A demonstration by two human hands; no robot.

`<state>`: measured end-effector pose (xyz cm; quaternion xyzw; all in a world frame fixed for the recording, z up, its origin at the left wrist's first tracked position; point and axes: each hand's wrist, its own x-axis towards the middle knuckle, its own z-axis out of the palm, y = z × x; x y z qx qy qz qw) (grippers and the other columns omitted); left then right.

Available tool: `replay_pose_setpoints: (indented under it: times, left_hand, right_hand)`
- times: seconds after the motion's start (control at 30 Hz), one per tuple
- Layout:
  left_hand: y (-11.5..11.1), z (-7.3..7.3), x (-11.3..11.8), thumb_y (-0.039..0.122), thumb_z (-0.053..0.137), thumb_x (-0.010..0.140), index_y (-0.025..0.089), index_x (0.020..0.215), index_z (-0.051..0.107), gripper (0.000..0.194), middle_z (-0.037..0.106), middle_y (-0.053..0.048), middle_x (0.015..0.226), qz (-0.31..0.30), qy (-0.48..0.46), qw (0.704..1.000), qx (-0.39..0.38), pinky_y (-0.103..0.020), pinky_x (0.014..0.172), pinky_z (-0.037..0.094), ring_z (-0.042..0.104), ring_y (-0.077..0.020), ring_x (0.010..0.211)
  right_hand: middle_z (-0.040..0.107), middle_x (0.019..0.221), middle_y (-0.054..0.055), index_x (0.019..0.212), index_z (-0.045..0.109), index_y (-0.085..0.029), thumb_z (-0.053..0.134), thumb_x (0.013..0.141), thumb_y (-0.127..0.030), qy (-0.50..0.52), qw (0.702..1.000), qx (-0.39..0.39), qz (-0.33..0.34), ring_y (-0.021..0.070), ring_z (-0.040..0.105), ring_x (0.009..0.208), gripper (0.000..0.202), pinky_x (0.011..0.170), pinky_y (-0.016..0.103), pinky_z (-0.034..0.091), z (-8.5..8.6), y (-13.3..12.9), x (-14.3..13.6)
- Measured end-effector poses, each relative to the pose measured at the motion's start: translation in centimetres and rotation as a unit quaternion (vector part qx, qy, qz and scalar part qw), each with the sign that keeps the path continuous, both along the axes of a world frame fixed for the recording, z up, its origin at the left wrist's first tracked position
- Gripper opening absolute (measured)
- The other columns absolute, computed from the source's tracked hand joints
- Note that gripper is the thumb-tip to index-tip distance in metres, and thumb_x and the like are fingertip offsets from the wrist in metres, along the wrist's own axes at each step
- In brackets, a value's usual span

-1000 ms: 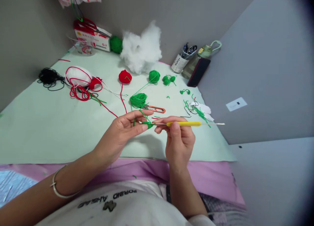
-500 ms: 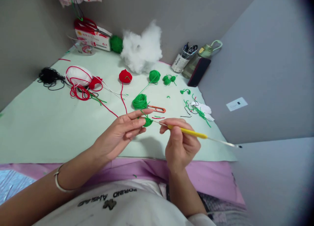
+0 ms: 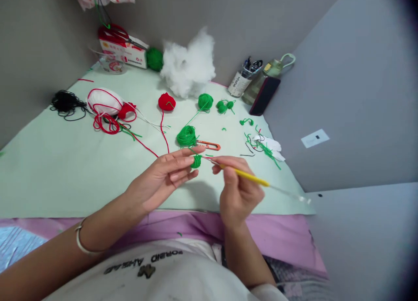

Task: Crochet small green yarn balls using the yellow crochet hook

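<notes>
Between the thumb and fingers of my left hand [image 3: 163, 172] is a small green crochet piece [image 3: 196, 161], with green yarn running over the index finger. My right hand [image 3: 240, 190] grips a crochet hook [image 3: 250, 176] by its yellow handle, pen-fashion. The hook's thin metal tip meets the right side of the green piece; its back end points right and is blurred. Just beyond my left fingers lie a loose green yarn ball [image 3: 186, 136] and orange thread snips [image 3: 209, 145].
Red yarn [image 3: 166, 102], a second green ball [image 3: 205, 102], white stuffing [image 3: 188, 65] and tangled white and red yarn [image 3: 104, 101] lie farther back. Green and black scraps [image 3: 267, 150] are at right. A pen cup [image 3: 240, 82], phone [image 3: 265, 96] and bottle stand by the wall.
The hook's back end has swung down and left, and my right hand has shifted slightly left. The green piece has turned a little in my left fingers.
</notes>
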<state>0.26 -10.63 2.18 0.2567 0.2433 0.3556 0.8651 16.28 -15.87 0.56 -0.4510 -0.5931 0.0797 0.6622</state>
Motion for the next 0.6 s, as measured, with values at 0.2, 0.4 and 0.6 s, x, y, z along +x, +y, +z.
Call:
replay_pose_setpoints:
  times: [0.2,0.4,0.6]
  left_hand:
    - [-0.5,0.0,0.1,0.018,0.086,0.083,0.029,0.118,0.083,0.037,0.07,0.003,0.09,0.041,0.043,0.993,0.097,-0.023,0.094,0.048,0.06,-0.0103,0.086]
    - [-0.6,0.0,-0.1,0.025,0.085,0.084,0.03,0.115,0.084,0.031,0.067,0.0,0.091,0.061,0.117,0.979,0.153,-0.026,0.089,0.045,0.057,-0.0156,0.093]
    - [-1.0,-0.2,-0.3,0.024,0.084,0.084,0.03,0.119,0.083,0.036,0.061,0.0,0.089,0.115,0.191,0.949,0.224,-0.027,0.08,0.044,0.052,-0.0159,0.084]
  right_hand:
    - [0.078,0.091,0.004,0.096,0.078,-0.024,0.064,0.101,-0.032,0.115,0.985,-0.101,0.074,0.0156,0.069,0.073,0.017,0.065,0.032,0.059,0.6,0.2,-0.3]
    - [0.078,0.09,0.003,0.096,0.076,-0.023,0.061,0.104,-0.034,0.179,0.971,-0.119,0.106,0.0141,0.071,0.072,0.02,0.065,0.03,0.059,0.6,0.2,0.2]
    - [0.079,0.096,0.003,0.107,0.074,-0.025,0.051,0.107,-0.024,0.027,0.995,-0.088,0.043,0.0158,0.074,0.075,0.022,0.069,0.034,0.064,0.9,-0.8,-0.1]
